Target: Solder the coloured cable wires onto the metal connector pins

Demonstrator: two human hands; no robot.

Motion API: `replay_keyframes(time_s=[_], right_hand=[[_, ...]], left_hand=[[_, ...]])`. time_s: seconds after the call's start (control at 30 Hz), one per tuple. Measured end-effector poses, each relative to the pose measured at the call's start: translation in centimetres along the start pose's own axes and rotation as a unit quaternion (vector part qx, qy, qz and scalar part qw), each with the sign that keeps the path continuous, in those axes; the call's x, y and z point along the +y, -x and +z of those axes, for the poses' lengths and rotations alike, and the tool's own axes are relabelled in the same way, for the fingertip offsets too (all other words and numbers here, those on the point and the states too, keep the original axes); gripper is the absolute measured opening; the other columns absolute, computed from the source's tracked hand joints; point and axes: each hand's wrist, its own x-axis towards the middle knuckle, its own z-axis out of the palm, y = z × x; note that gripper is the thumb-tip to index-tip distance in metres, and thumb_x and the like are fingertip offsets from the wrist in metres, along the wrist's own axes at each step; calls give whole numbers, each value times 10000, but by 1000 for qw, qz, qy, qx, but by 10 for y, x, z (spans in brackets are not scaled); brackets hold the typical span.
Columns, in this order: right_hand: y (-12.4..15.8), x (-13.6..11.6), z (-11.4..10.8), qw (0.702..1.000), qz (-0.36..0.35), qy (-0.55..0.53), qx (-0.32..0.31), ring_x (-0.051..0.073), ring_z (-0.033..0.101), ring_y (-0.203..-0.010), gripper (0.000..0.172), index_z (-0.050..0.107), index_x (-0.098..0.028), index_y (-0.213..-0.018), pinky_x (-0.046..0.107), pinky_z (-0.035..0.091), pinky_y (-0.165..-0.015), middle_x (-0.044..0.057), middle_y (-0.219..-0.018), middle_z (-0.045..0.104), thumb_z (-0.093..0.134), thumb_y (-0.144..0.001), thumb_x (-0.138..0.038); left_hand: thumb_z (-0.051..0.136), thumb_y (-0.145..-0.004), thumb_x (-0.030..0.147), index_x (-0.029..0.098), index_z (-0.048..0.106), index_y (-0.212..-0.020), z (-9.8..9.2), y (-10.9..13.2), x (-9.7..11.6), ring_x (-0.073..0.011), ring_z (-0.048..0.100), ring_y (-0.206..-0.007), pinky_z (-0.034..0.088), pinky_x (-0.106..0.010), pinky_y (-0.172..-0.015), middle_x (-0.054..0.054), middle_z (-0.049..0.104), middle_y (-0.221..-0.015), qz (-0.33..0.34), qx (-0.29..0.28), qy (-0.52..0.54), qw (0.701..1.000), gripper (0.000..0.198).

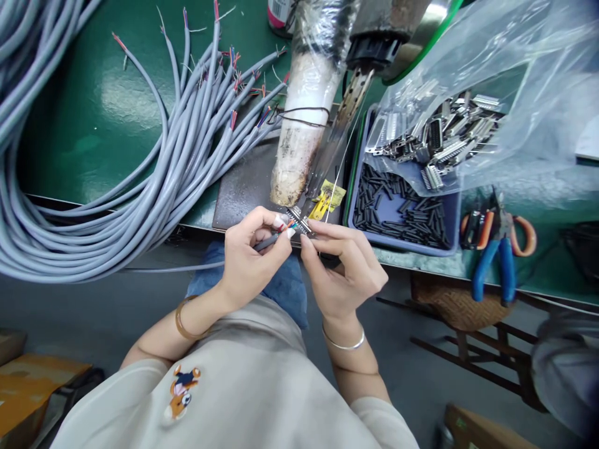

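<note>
My left hand (250, 255) pinches the stripped end of a grey cable (187, 267), its coloured wires fanned at the fingertips. My right hand (344, 265) grips a small metal connector (299, 221) right against those wire ends. Both hands meet at the table's front edge, just below the tip of a soldering iron (346, 106) fixed on a wrapped stand (304, 125). A thin strand of solder wire (340, 167) runs down toward the connector.
A big bundle of grey cables (93, 206) covers the green table (98, 100) at left. A blue tray (402, 212) of black sleeves and a plastic bag of metal connectors (444, 137) sit at right. Blue and orange pliers (496, 243) lie beyond them. A wooden stool (463, 312) stands below.
</note>
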Motion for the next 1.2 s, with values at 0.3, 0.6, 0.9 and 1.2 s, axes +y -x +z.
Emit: replay_keyframes(time_s=[0.3, 0.6, 0.9, 1.2], right_hand=[[-4, 2, 2, 1000, -2, 22, 3, 144, 771, -850, 164, 696, -235, -871, 262, 635, -752, -2, -1013, 808, 812, -852, -120], [-7, -6, -1, 999, -4, 32, 12, 152, 778, -829, 174, 683, -235, -854, 270, 651, -731, 8, -1023, 810, 811, -848, -119], [0, 1, -1, 998, -46, 50, -3, 144, 786, -810, 217, 633, -232, -847, 244, 641, -715, 26, -1028, 819, 811, -844, -109], [9, 8, -6, 999, -23, 22, 17, 159, 791, -774, 112, 669, -255, -969, 263, 624, -646, 2, -954, 820, 727, -929, -168]], left_hand=[[722, -799, 139, 183, 637, -779, 2, -3, -1, -34, 431, -485, 395, -152, -483, 67, 538, -617, 20, -1, -25, 999, 98], [777, -759, 186, 188, 639, -774, -1, -6, 3, -46, 474, -497, 393, -158, -466, 50, 572, -625, -2, -2, -37, 999, 139], [781, -750, 190, 183, 627, -755, 0, -4, 5, -58, 478, -540, 384, -164, -469, 30, 588, -650, -38, -1, -18, 999, 154], [799, -744, 190, 178, 624, -781, -2, -2, 2, -54, 469, -542, 371, -161, -476, 19, 613, -681, -96, -36, 44, 994, 179]])
